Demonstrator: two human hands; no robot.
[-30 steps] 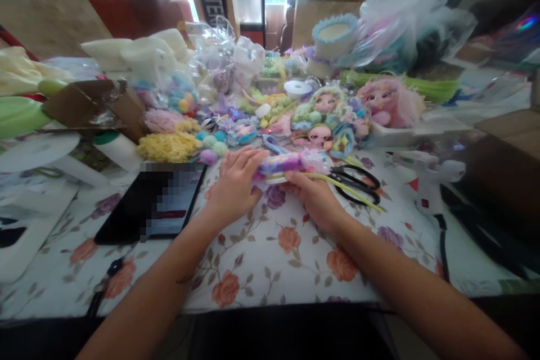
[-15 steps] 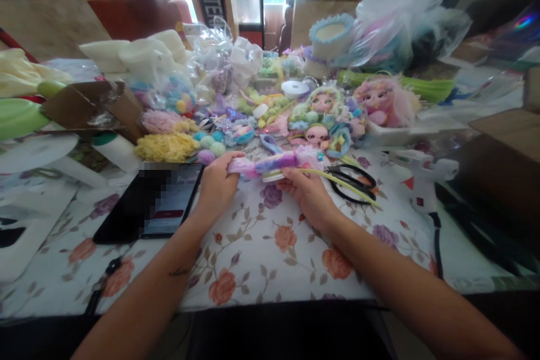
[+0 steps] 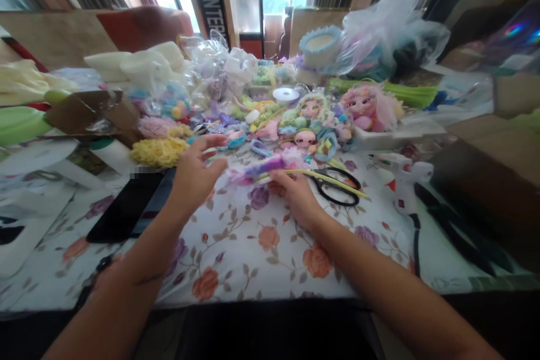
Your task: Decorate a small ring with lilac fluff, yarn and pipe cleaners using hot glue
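Observation:
A fluffy purple and pink pipe-cleaner bundle (image 3: pixel 264 167) lies across the floral tablecloth (image 3: pixel 261 247) just in front of me. My right hand (image 3: pixel 295 194) grips its right part, fingers curled round it beside a thin yellow-green stem (image 3: pixel 337 181). My left hand (image 3: pixel 194 171) is lifted at the bundle's left end, fingers spread, thumb and fingertips near its fuzzy tip. Whether they pinch the tip is unclear.
Black scissors (image 3: pixel 337 185) lie right of the bundle. A dark tablet (image 3: pixel 129 208) lies to the left, a white glue gun (image 3: pixel 403 174) to the right. Doll heads (image 3: pixel 312 118), pom-poms (image 3: pixel 160 149) and plastic bags (image 3: pixel 388 34) crowd the back of the table.
My left hand slid leftward along the bundle and lifted, fingers opening. The right hand stayed on the bundle. The view shifted slightly.

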